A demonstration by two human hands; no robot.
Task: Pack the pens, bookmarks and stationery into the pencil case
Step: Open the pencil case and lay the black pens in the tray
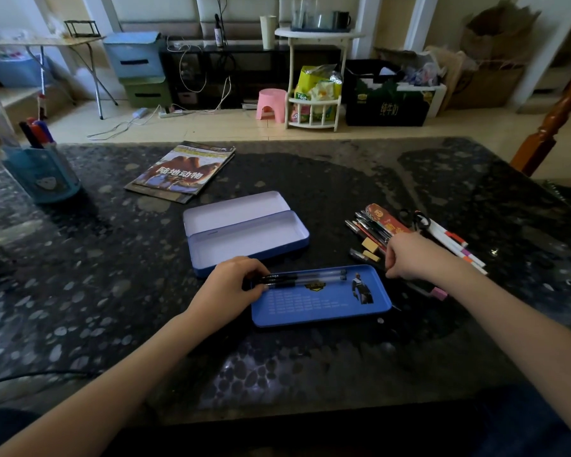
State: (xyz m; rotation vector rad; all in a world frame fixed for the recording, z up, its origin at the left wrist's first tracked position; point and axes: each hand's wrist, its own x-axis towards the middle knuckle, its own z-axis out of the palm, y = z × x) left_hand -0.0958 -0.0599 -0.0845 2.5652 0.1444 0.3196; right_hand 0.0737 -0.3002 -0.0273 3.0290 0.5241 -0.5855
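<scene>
Nearest, on the dark speckled tabletop [310, 364]: a blue tray [320, 300] with a printed figure at its right end, lying flat, two clear-barrelled pens [305, 278] along its far edge. Left hand [233, 286] at the tray's left end, fingers curled down over the pens' dark caps, pressing them together. Right hand [409, 257] just beyond the tray's right corner, fingers bunched and pointing down toward the tabletop; whether pinching anything, impossible to tell. Just past the tray, the open pencil case [244, 230], pale inside, blue outside, lid folded back, nothing visible in it. To the right, near the right hand, a loose pile of pens and bookmarks [381, 227], two small erasers [370, 245], and white markers [455, 244] with coloured ends. Farther back to the left, a magazine [182, 171]. At the far left edge, a blue pen holder [43, 174] with markers standing upright.
</scene>
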